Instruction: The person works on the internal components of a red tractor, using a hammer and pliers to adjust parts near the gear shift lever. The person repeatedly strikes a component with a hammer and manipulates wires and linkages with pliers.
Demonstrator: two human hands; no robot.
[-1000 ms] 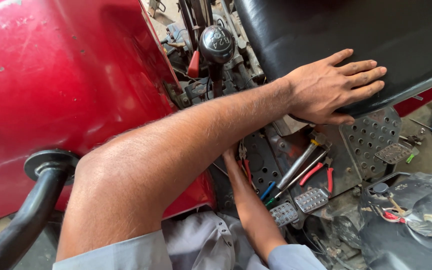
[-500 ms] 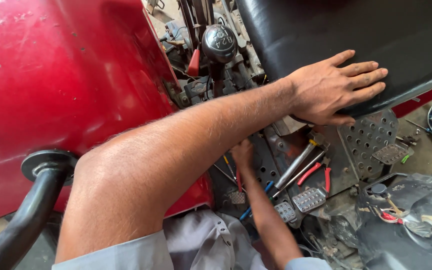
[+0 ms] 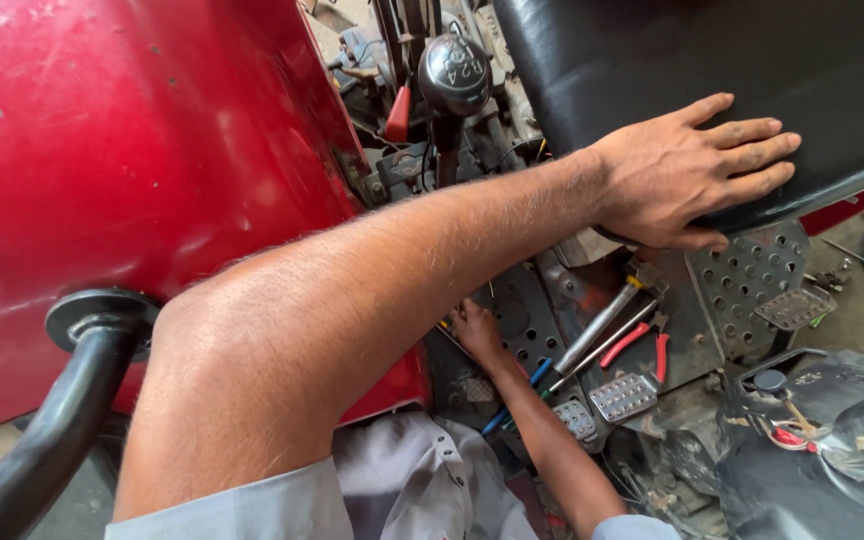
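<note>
Tractor footwell seen from above, with a red body panel (image 3: 132,150) filling the left side and a black padded seat (image 3: 652,50) across the top right corner. Between them stands a grey gear lever knob (image 3: 455,72).

The person's left hand (image 3: 687,175) lies flat on the front edge of the seat, palm down, fingers spread and pointing right, gripping nothing. Its bare forearm crosses the whole view from the lower left.

The right hand (image 3: 477,332) reaches in from the bottom edge, under that forearm, down to the dark perforated floor plate (image 3: 742,270). It sits at the plate's left edge, close against the foot of the red panel. Its fingers are tucked behind the forearm, so I cannot tell whether it holds anything.

Just to the right of this hand, tools lie loose on the plate. A silver wrench (image 3: 600,328) and red-handled pliers (image 3: 642,345) lie side by side, their long axes running from lower left to upper right. A blue-handled tool (image 3: 537,372) lies along the right wrist. The right hand is much the nearer to all three.

Two studded metal pedals (image 3: 624,397) sit at the plate's near edge. A black curved pipe (image 3: 42,440) is cut off at the bottom left corner, and the dark part at the lower right is hard to make out.
</note>
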